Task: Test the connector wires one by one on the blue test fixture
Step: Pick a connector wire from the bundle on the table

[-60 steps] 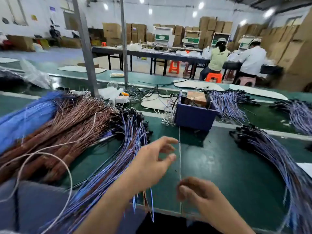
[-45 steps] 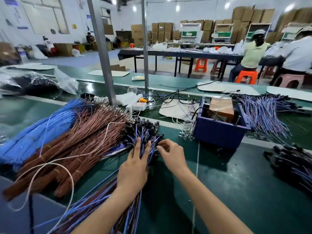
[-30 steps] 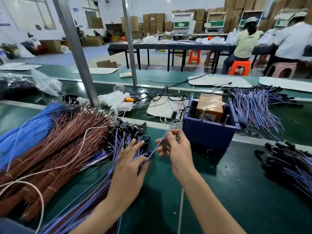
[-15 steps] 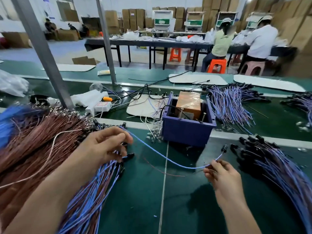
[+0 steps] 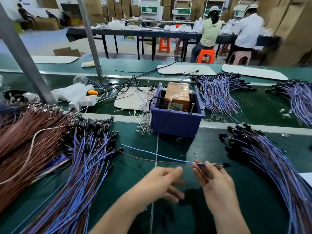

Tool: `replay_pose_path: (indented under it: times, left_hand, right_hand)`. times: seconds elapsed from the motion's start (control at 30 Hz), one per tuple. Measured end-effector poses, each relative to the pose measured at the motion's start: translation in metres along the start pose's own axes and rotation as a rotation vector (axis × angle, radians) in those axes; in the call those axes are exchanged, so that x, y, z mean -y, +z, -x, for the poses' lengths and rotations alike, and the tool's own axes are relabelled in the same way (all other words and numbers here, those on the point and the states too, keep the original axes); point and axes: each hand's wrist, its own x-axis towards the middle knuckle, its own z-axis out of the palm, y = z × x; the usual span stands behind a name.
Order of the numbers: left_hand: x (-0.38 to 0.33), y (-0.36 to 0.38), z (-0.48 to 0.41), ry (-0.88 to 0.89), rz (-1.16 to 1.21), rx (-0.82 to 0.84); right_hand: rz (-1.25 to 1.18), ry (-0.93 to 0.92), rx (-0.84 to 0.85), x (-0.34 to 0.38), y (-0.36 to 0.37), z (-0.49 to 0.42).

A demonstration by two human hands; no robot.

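The left grip has left the heap it was reaching into half a second ago and has come in just beside the right grip. It is blurred with motion, its fingers loose and spread, and it grasps nothing that shows. The right grip, palm up, pinches the connector wire at its fingertips, close behind the black connector, which pokes out to its right. The rest of the wire, one blue strand and one brown, trails away to the left of both grips low over the green table. Its far end is free.

The wire looks very light and limp. It will probably sag and whip if held mid-length, so the sound hold is right behind the black connector, where it is stiffest and can be steered. The thin strands would likely kink or pull out if tugged hard.

The blue test fixture stands well ahead of the right grip. One heap of wires lies left of the left grip and another heap right of the right grip.

There are red marks on the white power strip, ahead and well to the left of the left grip, but they are too small to read. No brand or label is legible.
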Motion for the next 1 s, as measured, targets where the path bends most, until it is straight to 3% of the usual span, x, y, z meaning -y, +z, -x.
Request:
replay_pose_path:
  times: [0.1, 0.17, 0.27, 0.5, 0.63, 0.7, 0.83, 1.0]
  left_hand:
    - [-0.015, 0.0, -0.017, 0.148, 0.416, -0.353]
    - [-0.029, -0.013, -0.022, 0.284, 0.58, -0.464]
    - [-0.048, -0.028, -0.023, 0.419, 0.637, -0.54]
    - [-0.057, -0.028, -0.024, 0.571, 0.483, -0.503]
    - [-0.064, -0.025, -0.027, 0.603, 0.296, -0.458]
    - [-0.07, -0.023, -0.03, 0.59, 0.191, -0.394]
    - [-0.086, -0.014, -0.039, 0.591, 0.05, -0.252]
    - [-0.092, -0.017, -0.05, 0.603, -0.003, -0.193]
  right_hand:
    - [0.087, -0.064, -0.023, -0.003, -0.004, 0.008]
    - [0.164, -0.135, -0.068, -0.002, -0.011, 0.011]
    - [0.219, -0.168, -0.071, 0.002, -0.019, 0.012]
    - [0.378, -0.05, -0.027, 0.007, -0.023, 0.012]
    - [0.923, 0.132, 0.059, 0.033, -0.029, 0.005]
    - [1.15, 0.031, 0.082, 0.055, -0.013, -0.001]
    - [0.893, -0.351, 0.239, 0.077, 0.053, -0.017]
    - [0.734, -0.426, 0.371, 0.057, 0.104, -0.033]
